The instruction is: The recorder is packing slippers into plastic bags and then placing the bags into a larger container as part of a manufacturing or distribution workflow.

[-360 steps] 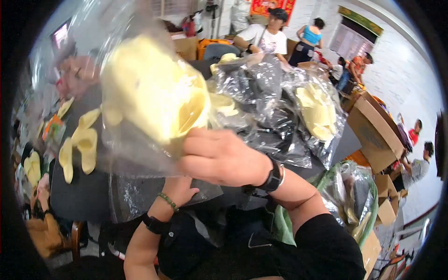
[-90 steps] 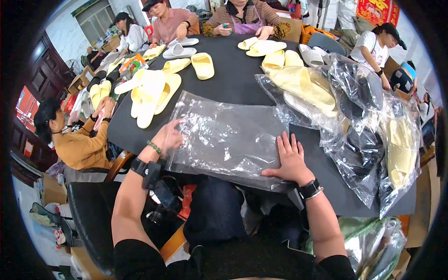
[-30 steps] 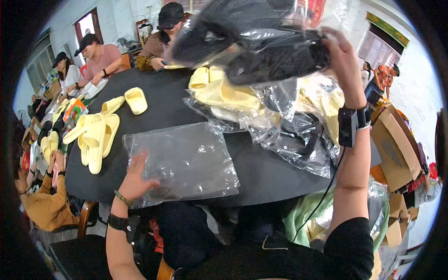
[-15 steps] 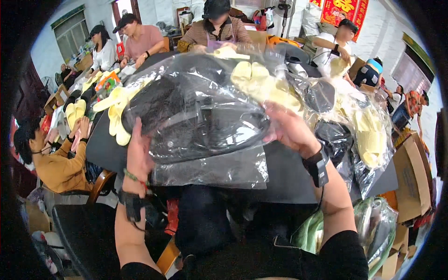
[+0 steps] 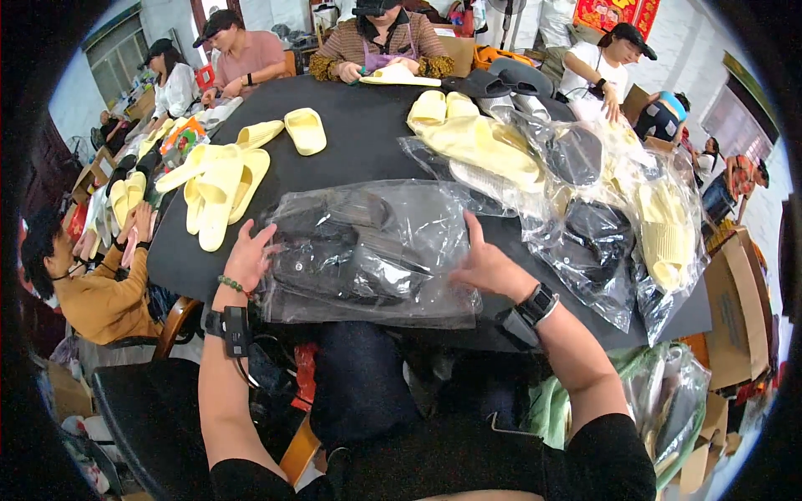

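A pair of black slippers (image 5: 368,259) lies inside a clear plastic bag (image 5: 443,301) near the front edge of the dark table (image 5: 342,134). At the bag's left edge is my left hand (image 5: 248,259), open with its fingers apart. My right hand (image 5: 494,265) is open at the bag's right edge, one finger raised and the others toward the plastic. Whether the fingertips touch the bag, I cannot tell. Several loose pale yellow slippers (image 5: 219,188) are heaped beyond my left hand, with a single one (image 5: 305,132) farther back.
Bagged yellow slippers (image 5: 480,146) and bagged black slippers (image 5: 597,230) pile up on the right. Across the table a person (image 5: 383,46) handles a yellow slipper (image 5: 401,76). Other people sit at the left and stand at the back right. A cardboard box (image 5: 735,309) and filled bags (image 5: 668,409) stand beside the table's right end.
The bagged black slippers, raised between my hands before, now lie flat on the table. Both hands have let go and opened. The loose yellow slippers behind have come into fuller view.
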A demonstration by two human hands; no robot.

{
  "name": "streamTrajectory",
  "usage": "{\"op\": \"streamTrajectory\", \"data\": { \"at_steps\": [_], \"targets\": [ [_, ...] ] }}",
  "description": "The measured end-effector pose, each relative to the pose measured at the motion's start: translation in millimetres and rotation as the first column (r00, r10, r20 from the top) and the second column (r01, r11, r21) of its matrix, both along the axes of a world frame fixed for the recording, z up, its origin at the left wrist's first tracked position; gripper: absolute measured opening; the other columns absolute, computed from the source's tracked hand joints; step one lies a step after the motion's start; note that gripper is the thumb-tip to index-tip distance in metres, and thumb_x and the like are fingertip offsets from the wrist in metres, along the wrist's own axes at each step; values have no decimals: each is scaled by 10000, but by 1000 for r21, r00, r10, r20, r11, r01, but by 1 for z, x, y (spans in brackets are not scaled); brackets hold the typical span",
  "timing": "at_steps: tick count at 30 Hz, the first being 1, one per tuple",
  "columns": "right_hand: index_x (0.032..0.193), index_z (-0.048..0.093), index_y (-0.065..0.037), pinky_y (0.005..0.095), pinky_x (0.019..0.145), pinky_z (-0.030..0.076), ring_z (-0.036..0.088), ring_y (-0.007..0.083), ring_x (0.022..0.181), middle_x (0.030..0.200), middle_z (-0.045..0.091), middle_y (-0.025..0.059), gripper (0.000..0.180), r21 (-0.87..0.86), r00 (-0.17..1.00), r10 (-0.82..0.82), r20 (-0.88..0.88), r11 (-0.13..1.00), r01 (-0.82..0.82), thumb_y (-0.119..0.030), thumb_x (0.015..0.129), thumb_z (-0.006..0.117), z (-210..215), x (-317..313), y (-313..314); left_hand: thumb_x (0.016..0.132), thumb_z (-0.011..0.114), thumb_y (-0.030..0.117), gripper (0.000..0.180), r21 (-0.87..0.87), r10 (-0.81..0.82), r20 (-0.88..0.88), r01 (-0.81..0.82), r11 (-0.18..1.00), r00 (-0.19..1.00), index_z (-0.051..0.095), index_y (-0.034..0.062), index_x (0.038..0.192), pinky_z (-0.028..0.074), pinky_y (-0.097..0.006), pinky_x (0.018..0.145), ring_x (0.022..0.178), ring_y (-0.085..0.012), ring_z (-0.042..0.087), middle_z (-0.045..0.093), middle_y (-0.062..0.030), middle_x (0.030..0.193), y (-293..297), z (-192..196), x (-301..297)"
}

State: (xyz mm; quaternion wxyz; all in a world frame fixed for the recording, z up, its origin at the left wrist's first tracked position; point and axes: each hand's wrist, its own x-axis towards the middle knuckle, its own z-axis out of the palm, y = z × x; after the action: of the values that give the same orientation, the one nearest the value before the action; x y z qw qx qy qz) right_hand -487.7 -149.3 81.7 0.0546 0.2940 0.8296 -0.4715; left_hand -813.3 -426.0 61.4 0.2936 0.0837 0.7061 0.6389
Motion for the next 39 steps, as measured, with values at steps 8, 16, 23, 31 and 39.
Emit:
{"op": "streamTrajectory", "data": {
  "at_steps": [8,16,23,31,39],
  "targets": [
    [1500,99,12,449,1119,320,295,463,1371,1448,327,296,1143,739,789,404,-463,668,91,-308,688,837,-10,-18,24,919,631,295,594,37,-154,16,153,988,988,398,59,1412,422,-410,906,1114,-237,531,561,-101,1267,10,-32,-42],
    [1510,27,37,495,1186,61,-33,361,1483,1587,7,251,1496,576,898,382,220,692,-435,-696,472,816,-47,-17,31,972,540,201,281,-170,-308,41,310,935,950,533,18,1186,538,-289,520,582,-189,638,658,-150,835,13,2,-43],
    [1513,27,22,517,1177,55,-51,372,1481,1585,-22,256,1516,575,888,373,267,678,-458,-692,444,830,-53,-22,37,928,620,154,428,23,-645,79,645,764,760,500,6,1311,440,-164,438,615,-120,640,681,-143,972,26,50,-24],
    [1509,4,24,521,1180,73,-35,377,1479,1578,-2,266,1536,600,884,387,261,652,-463,-703,435,826,-53,-25,32,680,852,259,830,-549,-744,-586,518,656,322,469,23,1377,451,-379,977,1189,-269,528,496,-151,1383,67,11,-23],
    [1512,-17,25,500,1183,53,-66,370,1479,1582,-27,261,1574,558,876,349,332,676,-481,-732,413,818,-47,-24,29,695,741,463,591,-691,-744,-648,286,664,161,621,-25,1006,430,-453,899,1023,-396,540,587,-239,1052,103,-22,6]
  ]
}}
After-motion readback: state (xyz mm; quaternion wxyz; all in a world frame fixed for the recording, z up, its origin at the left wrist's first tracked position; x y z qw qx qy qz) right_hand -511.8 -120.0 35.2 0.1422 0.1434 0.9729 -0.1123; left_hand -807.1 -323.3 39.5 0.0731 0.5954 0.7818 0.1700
